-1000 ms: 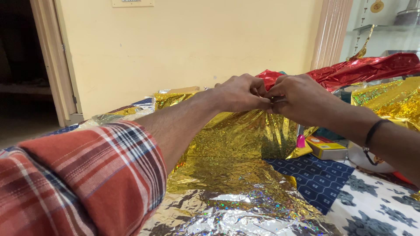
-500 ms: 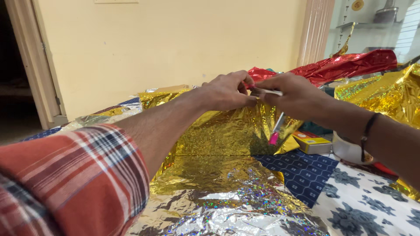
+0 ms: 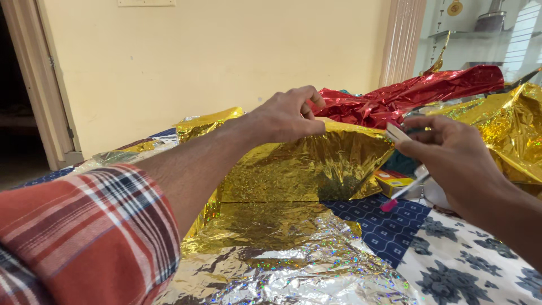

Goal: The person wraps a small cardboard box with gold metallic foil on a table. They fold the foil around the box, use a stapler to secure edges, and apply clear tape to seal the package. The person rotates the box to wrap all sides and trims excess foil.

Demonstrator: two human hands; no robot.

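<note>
Cream wall and a doorway at 9 o'clock back a surface [image 3: 480, 265] covered in floral cloth, with a blue patterned cloth [image 3: 389, 226] on it. Gold foil sheet [image 3: 299, 169] spreads across the middle, its far edge raised upright. Left hand [image 3: 288, 116] is the nearer one to that edge: fingers closed, pinching the top fold. Right hand [image 3: 457, 158] sits apart at 3 o'clock of the left, fingers closed around a pink-tipped pen [image 3: 403, 192] whose long axis slants down toward 7 o'clock; it also grips a small pale piece, kind unclear. Red foil [image 3: 395, 99] lies beyond at 1 o'clock. Yellow box [image 3: 392, 181] rests just beside the foil's right corner.
</note>
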